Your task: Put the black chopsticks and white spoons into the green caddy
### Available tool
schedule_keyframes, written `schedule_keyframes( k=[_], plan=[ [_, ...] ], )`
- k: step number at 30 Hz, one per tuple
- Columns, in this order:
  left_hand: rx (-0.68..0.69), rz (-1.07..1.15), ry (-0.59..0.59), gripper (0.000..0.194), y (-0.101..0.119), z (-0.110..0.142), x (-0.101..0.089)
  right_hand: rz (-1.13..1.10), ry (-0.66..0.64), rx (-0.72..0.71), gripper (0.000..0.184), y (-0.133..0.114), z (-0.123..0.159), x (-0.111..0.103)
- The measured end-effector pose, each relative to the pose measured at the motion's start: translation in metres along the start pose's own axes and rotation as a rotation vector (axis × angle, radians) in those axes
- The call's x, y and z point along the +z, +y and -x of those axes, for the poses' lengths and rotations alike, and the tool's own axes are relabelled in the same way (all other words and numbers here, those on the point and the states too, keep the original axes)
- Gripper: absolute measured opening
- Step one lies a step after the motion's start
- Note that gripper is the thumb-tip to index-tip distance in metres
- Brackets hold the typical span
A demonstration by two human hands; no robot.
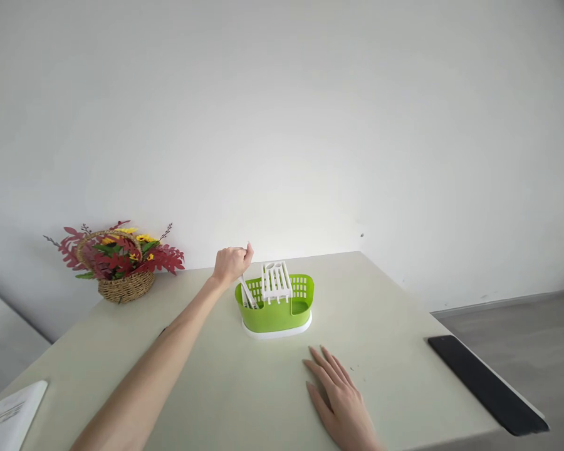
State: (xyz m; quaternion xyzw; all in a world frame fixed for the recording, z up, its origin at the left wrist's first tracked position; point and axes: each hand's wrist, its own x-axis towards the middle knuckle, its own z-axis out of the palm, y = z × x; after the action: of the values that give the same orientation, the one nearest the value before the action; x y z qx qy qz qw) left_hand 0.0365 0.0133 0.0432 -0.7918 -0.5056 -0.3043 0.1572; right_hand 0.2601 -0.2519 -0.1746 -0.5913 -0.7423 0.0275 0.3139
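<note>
A green slotted caddy (277, 310) with a white base and a white slotted insert (276, 280) stands near the middle of the pale table (395, 326). White utensils (248, 294) lean in its left compartment. My left hand (232, 263) reaches out over the caddy's left end, its fingers curled just above the top of those utensils; whether it grips one I cannot make out. My right hand (341, 394) lies flat on the table in front of the caddy, fingers stretched out, holding nothing.
A wicker basket of red and yellow artificial flowers (121, 260) sits at the table's back left by the wall. A black flat slab (486, 382) lies along the right edge. A white printed sheet (12, 416) lies at the front left corner.
</note>
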Motion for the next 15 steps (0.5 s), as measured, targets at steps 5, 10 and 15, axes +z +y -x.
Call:
schedule_keyframes(
  k=[5,10,15],
  plan=[
    [-0.143,0.071,0.073,0.067,-0.016,-0.025,-0.023,0.03,0.031,-0.029,0.043,0.006,0.0,0.011],
    [-0.362,0.154,0.069,0.066,-0.055,-0.024,-0.036,0.02,0.085,-0.036,0.046,0.012,0.006,0.025],
    [-0.473,0.24,-0.183,0.053,-0.109,0.014,-0.025,0.02,0.126,-0.009,0.045,0.012,0.01,0.031]
  ],
)
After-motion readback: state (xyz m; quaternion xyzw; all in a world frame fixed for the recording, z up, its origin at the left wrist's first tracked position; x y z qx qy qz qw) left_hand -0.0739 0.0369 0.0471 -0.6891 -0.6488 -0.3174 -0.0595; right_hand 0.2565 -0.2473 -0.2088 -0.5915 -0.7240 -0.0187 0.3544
